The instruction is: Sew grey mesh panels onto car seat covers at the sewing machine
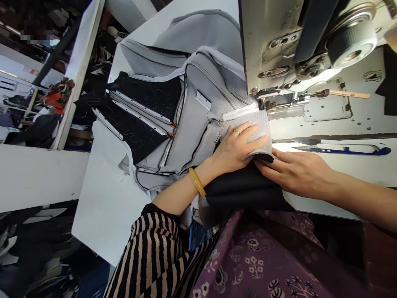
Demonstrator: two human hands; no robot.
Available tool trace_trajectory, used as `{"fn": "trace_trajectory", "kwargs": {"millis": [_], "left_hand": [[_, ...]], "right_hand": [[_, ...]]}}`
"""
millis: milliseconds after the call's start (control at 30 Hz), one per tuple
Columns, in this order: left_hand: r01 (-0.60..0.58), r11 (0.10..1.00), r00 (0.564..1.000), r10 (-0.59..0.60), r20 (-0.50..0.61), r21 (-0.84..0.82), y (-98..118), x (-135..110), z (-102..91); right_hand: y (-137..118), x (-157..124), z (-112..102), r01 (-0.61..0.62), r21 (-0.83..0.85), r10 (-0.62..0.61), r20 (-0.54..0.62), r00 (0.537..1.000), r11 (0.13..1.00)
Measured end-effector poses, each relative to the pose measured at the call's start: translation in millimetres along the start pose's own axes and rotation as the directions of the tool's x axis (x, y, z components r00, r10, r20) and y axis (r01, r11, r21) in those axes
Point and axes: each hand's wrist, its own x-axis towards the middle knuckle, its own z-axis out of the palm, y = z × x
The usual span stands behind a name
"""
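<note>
A sewn grey fabric cover (195, 107) with black panels and white strips lies spread over the table, its right end under the sewing machine's presser foot (262, 103). My left hand (237, 147) lies on the grey mesh part just in front of the foot, fingers spread and pressing down. At the near right edge of the cloth, my right hand (294, 171) pinches the curled fabric edge; its fingertips are partly hidden beneath it. Black fabric (248, 190) hangs below both hands. A white strip (240, 112) runs into the foot.
The sewing machine head (269, 45) rises at the upper right. Blue-handled thread snips (353, 149) lie on the white table (96, 198), right of my right hand. A tan stick (349, 94) is on the machine bed. Dark fabric scraps (34, 244) are heaped at the lower left.
</note>
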Motion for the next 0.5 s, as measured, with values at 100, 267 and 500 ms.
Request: {"fn": "trace_trajectory", "kwargs": {"millis": [100,267,500], "left_hand": [[-0.022,0.999,1.000,0.021,-0.021,-0.029,-10.0,4.6,0.6],[-0.059,0.995,0.997,0.055,-0.059,-0.074,-27.1,11.9,-1.4],[-0.068,0.995,0.997,0.065,-0.051,-0.070,-43.5,27.7,-3.3]], "right_hand": [[4.6,1.7,4.9,-0.006,-0.002,0.006,0.012,1.000,1.000],[11.0,4.3,14.1,-0.040,-0.028,0.040,0.025,0.999,0.999],[26.5,9.7,15.9,-0.097,-0.013,0.098,0.134,0.986,0.995]]}}
